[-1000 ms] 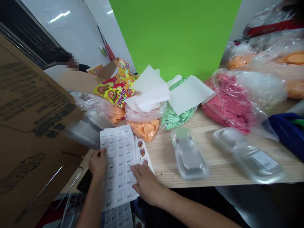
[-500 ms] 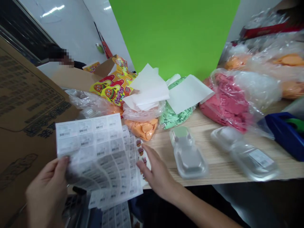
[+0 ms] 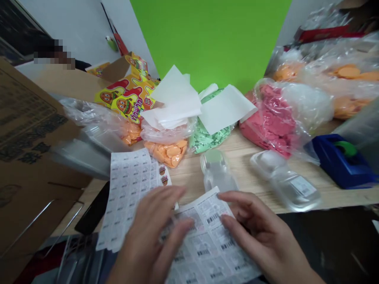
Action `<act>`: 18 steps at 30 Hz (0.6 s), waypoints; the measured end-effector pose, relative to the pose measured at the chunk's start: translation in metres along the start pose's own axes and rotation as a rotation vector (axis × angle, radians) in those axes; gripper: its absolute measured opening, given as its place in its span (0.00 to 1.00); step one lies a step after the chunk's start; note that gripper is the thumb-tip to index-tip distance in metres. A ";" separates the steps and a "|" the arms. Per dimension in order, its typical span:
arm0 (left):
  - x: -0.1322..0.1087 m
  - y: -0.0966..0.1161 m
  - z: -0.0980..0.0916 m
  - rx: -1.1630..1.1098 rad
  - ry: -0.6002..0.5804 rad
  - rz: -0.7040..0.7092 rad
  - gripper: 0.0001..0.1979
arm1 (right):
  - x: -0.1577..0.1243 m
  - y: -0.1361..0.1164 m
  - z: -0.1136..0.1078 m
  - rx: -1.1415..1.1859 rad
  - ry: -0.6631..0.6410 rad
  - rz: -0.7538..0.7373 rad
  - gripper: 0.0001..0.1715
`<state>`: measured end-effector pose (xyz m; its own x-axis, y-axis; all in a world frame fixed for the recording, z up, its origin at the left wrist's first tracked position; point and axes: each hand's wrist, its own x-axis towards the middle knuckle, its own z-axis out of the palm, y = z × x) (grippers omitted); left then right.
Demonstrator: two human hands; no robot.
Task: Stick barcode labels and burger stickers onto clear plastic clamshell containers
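A sheet of barcode labels (image 3: 204,252) slants up at the table's front edge. My right hand (image 3: 260,236) grips its upper right corner, thumb on the printed face and forefinger at the top edge. Over the sheet's left side is my left hand (image 3: 154,232), slightly blurred, its thumb and fingers apart; whether it touches the paper I cannot tell. To the left lies a stack of label sheets (image 3: 127,177), partly on top of burger-picture stickers (image 3: 164,175). Just behind my hands sits a clear plastic clamshell box (image 3: 217,169), its front covered by the held sheet.
Another clamshell box (image 3: 296,185) bears a label on the right, near a blue tape dispenser (image 3: 340,161). Bags of orange pieces (image 3: 168,152), green pieces (image 3: 210,138) and pink pieces (image 3: 271,118) line the back. A cardboard box (image 3: 32,157) stands left, beside a black phone-like object (image 3: 93,209).
The label stack has left my left hand and lies on the table. A single sheet is now in front of me, with both hands at it. The view has shifted a little.
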<state>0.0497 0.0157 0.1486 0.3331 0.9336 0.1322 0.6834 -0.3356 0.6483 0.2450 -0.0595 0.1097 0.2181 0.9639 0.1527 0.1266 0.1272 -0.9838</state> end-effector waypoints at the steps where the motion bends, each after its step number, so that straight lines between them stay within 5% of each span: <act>1: 0.006 0.012 0.003 -0.061 -0.141 0.083 0.12 | -0.004 0.001 -0.003 -0.023 -0.023 -0.008 0.18; 3: 0.014 0.030 0.009 -0.154 -0.353 0.154 0.08 | -0.009 -0.001 -0.007 -0.084 -0.018 -0.055 0.21; 5: 0.017 0.042 0.015 -0.215 -0.442 0.171 0.07 | -0.011 -0.003 -0.010 -0.162 0.026 -0.126 0.23; 9: 0.018 0.048 0.022 -0.341 -0.433 0.238 0.17 | -0.006 -0.007 -0.016 -0.217 0.081 -0.250 0.26; 14: 0.023 0.042 0.025 -0.349 -0.468 0.286 0.16 | 0.001 -0.001 -0.029 -0.349 -0.135 -0.337 0.25; 18: 0.028 0.038 0.027 -0.354 -0.492 0.246 0.15 | -0.004 0.010 -0.027 -0.547 -0.014 -0.458 0.22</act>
<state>0.1026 0.0260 0.1570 0.7683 0.6401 0.0035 0.3226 -0.3918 0.8616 0.2719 -0.0681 0.1017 0.0147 0.8453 0.5342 0.6706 0.3879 -0.6323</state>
